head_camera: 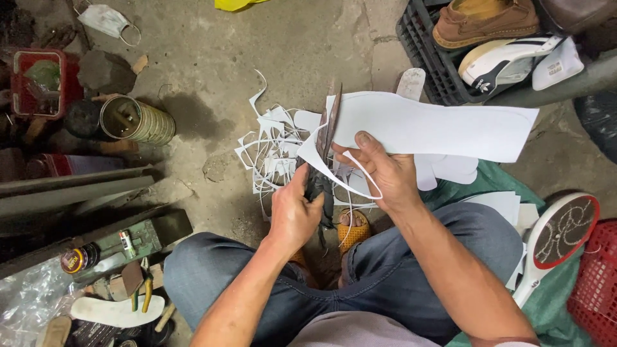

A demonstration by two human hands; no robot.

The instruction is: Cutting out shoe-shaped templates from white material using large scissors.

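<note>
Only 1 view is given, from a camera worn on the person's head, looking steeply down past the chest onto the knees and the concrete floor (pixel 302 45) in front of the seated person, so the top of the frame is the ground farthest from the body. It sits close: the left hand (pixel 292 215) and right hand (pixel 385 173) fill the middle of the frame, with both forearms running in from the bottom edge. At the margins it takes in a black crate (pixel 424 61) at upper right and a round tin (pixel 138 120) at left.
</note>
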